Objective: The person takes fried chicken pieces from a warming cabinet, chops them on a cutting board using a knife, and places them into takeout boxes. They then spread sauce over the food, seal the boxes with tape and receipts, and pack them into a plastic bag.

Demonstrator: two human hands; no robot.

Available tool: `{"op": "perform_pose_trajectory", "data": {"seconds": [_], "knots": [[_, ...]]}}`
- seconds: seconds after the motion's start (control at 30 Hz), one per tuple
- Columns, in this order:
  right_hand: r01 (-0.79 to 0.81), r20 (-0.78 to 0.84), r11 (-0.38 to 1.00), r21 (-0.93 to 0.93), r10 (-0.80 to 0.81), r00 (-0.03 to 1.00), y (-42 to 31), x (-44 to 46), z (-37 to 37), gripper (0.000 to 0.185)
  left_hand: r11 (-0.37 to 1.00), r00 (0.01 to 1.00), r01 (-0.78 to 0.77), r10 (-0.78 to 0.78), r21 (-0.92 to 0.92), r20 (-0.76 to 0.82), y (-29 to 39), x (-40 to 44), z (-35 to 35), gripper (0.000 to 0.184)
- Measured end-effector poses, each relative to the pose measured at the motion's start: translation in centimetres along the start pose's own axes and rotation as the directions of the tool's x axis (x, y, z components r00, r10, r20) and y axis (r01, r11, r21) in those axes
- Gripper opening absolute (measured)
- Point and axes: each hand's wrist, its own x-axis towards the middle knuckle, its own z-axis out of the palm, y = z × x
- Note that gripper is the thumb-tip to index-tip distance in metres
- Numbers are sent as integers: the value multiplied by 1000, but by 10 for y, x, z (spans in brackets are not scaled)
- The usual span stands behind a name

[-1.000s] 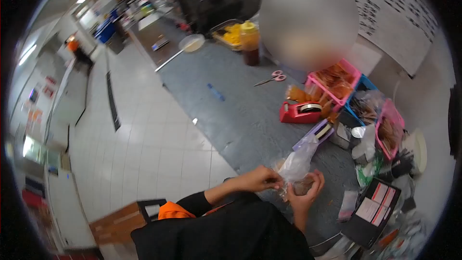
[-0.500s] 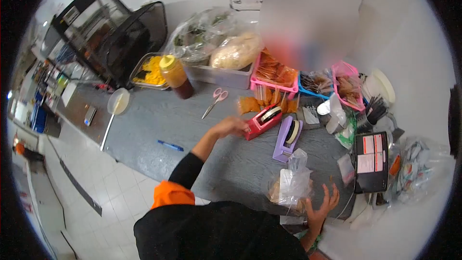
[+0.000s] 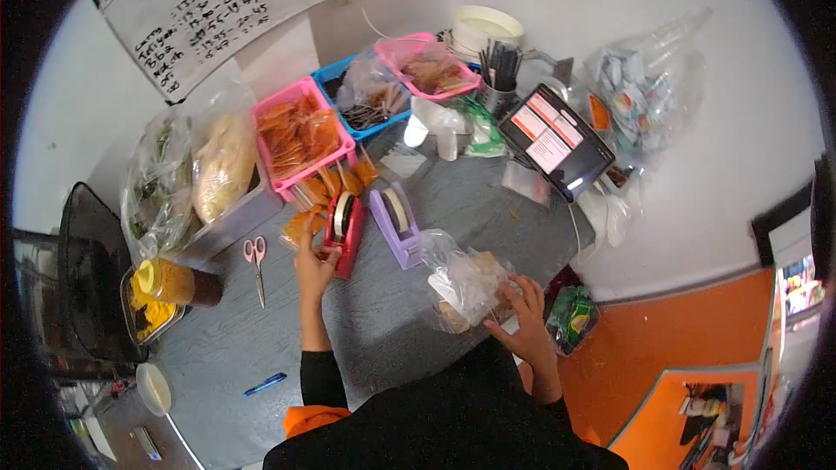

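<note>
My left hand (image 3: 315, 263) is at the left side of the red tape dispenser (image 3: 347, 239). Its fingers reach forward toward the orange sauce packets (image 3: 300, 228), and the thumb lies against the dispenser. Beside it stands a purple tape dispenser (image 3: 396, 231). My right hand (image 3: 525, 324) has spread fingers and touches the right side of a clear plastic bag (image 3: 461, 287). Inside that bag are brownish contents and something white, too blurred to name.
Pink-handled scissors (image 3: 256, 265), a blue pen (image 3: 265, 384) and a yellow-capped sauce bottle (image 3: 187, 283) lie to the left. Behind stand a pink basket (image 3: 277, 181) of packets, a blue basket (image 3: 366, 132) and another pink basket (image 3: 475, 83). A tablet (image 3: 557, 144) is at the back right.
The view has turned to the right. My left hand has come to the red dispenser's side with its fingers pointing forward. My right hand has moved from beside the plastic bag onto it.
</note>
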Motion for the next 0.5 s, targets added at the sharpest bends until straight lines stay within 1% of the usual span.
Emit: {"op": "perform_pose_trajectory", "data": {"seconds": [0.03, 0.07, 0.1, 0.13, 0.17, 0.23, 0.27, 0.33, 0.37, 0.4, 0.43, 0.5], "knots": [[-15, -11, 1000, -6, 15, 1000, -2, -4, 1, 51, 1000, 1000, -8, 8, -4, 17, 5, -3, -6, 70], [1, -7, 999, -38, -2, 1000, -2, -4, 2, 52, 970, 1000, 14, -15, -243, -2, 7, -7, -14, 72], [23, -5, 997, -72, -23, 1000, -1, -1, 1, 53, 882, 999, 29, -41, -471, -17, 9, -12, -21, 73], [21, -21, 997, -79, -23, 1000, 3, -2, 0, 53, 871, 997, 46, -73, -489, -36, 10, -26, -29, 74], [10, -19, 998, -61, -11, 1000, 8, -4, -1, 57, 869, 998, 34, -57, -494, -33, 2, -38, -27, 74], [-2, -22, 999, -44, 1, 1000, 11, -2, -2, 60, 937, 993, -19, -23, -350, -113, -23, -58, -15, 68], [4, -13, 998, -62, -5, 1000, 8, 0, -1, 62, 937, 994, -22, -17, -348, -108, -35, -59, -3, 68], [3, -16, 997, -74, -4, 1000, -2, 8, 1, 64, 943, 946, -197, 112, -268, -303, -53, -56, 17, 66], [32, 9, 991, -132, -31, 999, -9, 15, 1, 65, 942, 947, -205, 123, -266, -296, -54, -55, 15, 66], [62, 35, 980, -189, -56, 998, -15, 22, 3, 65, 939, 947, -99, -12, -330, -320, -55, -54, 14, 65], [53, 21, 980, -190, -50, 999, -19, 29, 7, 65, 918, 932, 4, -148, -397, -332, -55, -53, 14, 65], [130, 42, 978, -163, -125, 991, -20, 41, 16, 62, 901, 937, -21, -134, -434, -323, -62, -57, 1, 64]]}}
